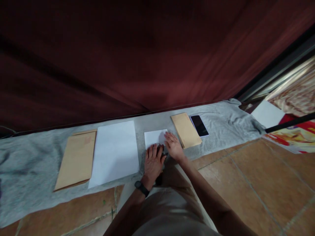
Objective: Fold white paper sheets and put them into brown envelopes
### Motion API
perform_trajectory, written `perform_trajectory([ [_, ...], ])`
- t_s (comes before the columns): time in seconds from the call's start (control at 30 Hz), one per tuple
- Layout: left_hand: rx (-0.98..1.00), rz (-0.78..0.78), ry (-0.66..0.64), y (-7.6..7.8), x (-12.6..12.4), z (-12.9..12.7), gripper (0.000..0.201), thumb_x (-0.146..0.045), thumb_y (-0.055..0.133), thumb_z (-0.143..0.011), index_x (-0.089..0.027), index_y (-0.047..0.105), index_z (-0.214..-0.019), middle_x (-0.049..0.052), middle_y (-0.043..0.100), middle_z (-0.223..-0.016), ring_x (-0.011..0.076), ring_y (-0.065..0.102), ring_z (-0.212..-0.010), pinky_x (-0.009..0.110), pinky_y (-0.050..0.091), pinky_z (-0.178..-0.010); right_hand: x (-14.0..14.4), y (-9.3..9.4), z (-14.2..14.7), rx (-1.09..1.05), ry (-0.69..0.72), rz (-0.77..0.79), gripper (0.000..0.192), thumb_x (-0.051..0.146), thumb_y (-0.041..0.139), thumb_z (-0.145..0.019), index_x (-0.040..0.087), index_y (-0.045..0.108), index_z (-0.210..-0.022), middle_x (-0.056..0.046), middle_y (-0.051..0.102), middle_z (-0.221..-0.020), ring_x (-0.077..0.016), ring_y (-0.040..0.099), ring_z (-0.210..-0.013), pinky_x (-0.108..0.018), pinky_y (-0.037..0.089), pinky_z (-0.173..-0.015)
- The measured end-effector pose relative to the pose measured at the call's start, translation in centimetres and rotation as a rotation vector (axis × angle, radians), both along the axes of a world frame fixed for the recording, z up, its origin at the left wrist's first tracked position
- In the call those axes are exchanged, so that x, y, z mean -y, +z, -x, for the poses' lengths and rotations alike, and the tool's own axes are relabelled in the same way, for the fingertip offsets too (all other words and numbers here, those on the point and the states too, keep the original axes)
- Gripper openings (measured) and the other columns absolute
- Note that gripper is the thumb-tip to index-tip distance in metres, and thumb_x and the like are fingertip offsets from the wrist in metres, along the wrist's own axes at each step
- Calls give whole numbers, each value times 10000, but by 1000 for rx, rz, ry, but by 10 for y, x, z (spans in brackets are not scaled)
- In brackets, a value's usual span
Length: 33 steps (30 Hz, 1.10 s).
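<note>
Pressing down on a small white sheet (154, 137), both hands are seen laid flat, fingers spread and together gripping nothing; the sheet is simply pinned against the grey cloth (29, 164) spread over the floor. The left hand (153, 162), with a dark watch (141, 187) at the wrist, is set on the sheet's near edge, while the right hand (173, 146) is placed at its right near corner, just beside the left. The sheet appears to be held this way so that it stays flat and cannot slide, perhaps while a fold is smoothed, though a crease cannot be made out. A dark small object lies under or between the hands; what it is cannot be told.

To the left, a larger white sheet (114, 152) is laid flat, and beyond it a brown envelope (76, 159), partly overlapped by that sheet. To the right, a stack of smaller brown envelopes (186, 130) is set near the right hand, with a dark phone (199, 125) touching or just beside it. The papers are arranged in a row along the cloth, seemingly so each is kept within easy reach. A dark red curtain (147, 49) hangs behind, and tiled floor (246, 183) is seen nearer.
</note>
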<state>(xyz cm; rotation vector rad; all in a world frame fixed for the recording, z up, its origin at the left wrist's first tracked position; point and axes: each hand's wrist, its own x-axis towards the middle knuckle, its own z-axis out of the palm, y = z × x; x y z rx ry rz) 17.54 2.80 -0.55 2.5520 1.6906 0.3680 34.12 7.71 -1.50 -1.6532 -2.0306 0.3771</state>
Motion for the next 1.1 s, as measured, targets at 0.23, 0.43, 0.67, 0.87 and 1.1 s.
perform_trajectory([
  [0.23,47,16,-16,-1,1,4,492,-300,487,-983,-175,559,-1454,157,470,-1568,355,394,-1469,558,322,-1209,51,-1,13,61,103,9,471,316,417,-1065,150,506,-1497,-113,515,-1540,-230,455,-1447,-447,340,-1229],
  [0.43,72,14,-13,0,0,3,520,-404,487,-997,-223,527,-1483,146,480,-1563,354,389,-1474,569,335,-1194,27,-2,-7,113,13,4,456,286,434,-1047,176,540,-1476,-118,526,-1530,-257,458,-1442,-479,350,-1218],
  [0.67,86,1,-14,-2,1,3,514,-407,479,-1006,-207,534,-1476,159,460,-1575,355,372,-1487,572,321,-1204,-58,14,-13,79,-22,146,438,170,483,-984,159,604,-1405,-116,594,-1459,-230,536,-1348,-391,388,-1178],
  [0.87,97,-10,-22,-4,1,4,522,-402,486,-1000,-217,518,-1487,144,469,-1572,355,354,-1500,586,317,-1209,-102,27,-21,-28,-1,304,315,82,654,-778,207,780,-1039,-68,748,-1145,-234,656,-1136,-336,476,-1053],
  [1.1,402,33,51,-6,3,12,565,-393,421,-1029,-191,380,-1555,139,314,-1661,287,277,-1544,515,321,-1236,-93,39,-38,-341,-81,475,41,193,702,-787,186,729,-756,-4,723,-678,-203,713,-698,-289,579,-702],
])
